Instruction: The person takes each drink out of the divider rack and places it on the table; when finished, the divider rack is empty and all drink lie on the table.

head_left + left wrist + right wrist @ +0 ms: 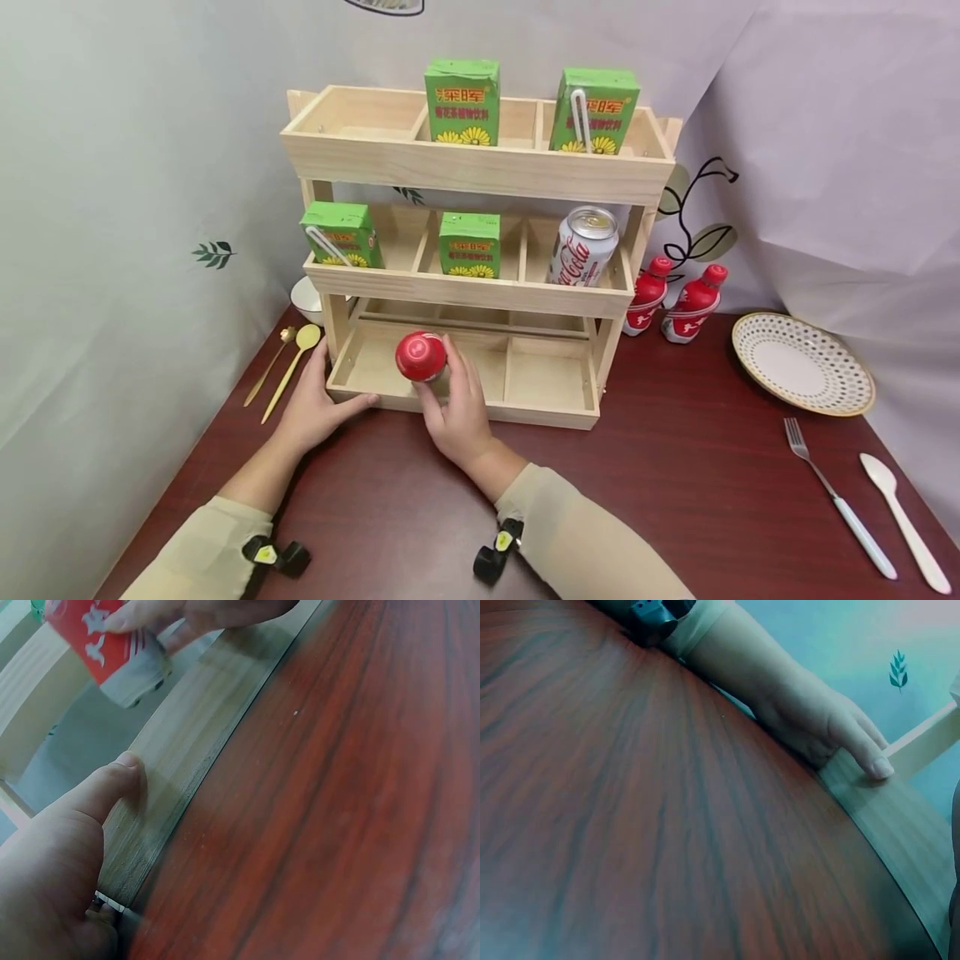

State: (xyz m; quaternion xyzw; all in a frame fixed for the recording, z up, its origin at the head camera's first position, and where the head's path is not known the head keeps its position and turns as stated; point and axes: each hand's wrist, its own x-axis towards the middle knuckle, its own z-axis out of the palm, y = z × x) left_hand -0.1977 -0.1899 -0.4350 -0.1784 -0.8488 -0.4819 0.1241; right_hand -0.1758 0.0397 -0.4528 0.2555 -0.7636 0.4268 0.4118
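A three-tier wooden shelf [472, 171] stands at the back of the table. My right hand [459, 421] holds a small red bottle [420, 357] with a white base, cap toward the head camera, above the left part of the bottom tier. In the left wrist view the bottle [112, 656] hangs tilted, its base clear of the front board [199, 724]. My left hand [313, 412] grips the lower left corner of the shelf, thumb along the front board and fingers at the side. The right wrist view shows this left hand [817, 724] too; the bottle is out of that view.
Green drink cartons [462, 104] stand on the upper two tiers, with a Coca-Cola can [583, 250] at middle right. Two more red bottles [693, 304] stand right of the shelf, near a plate [802, 362], fork [832, 492] and white spoon [903, 521]. Gold spoons [292, 371] and a bowl [306, 298] lie left.
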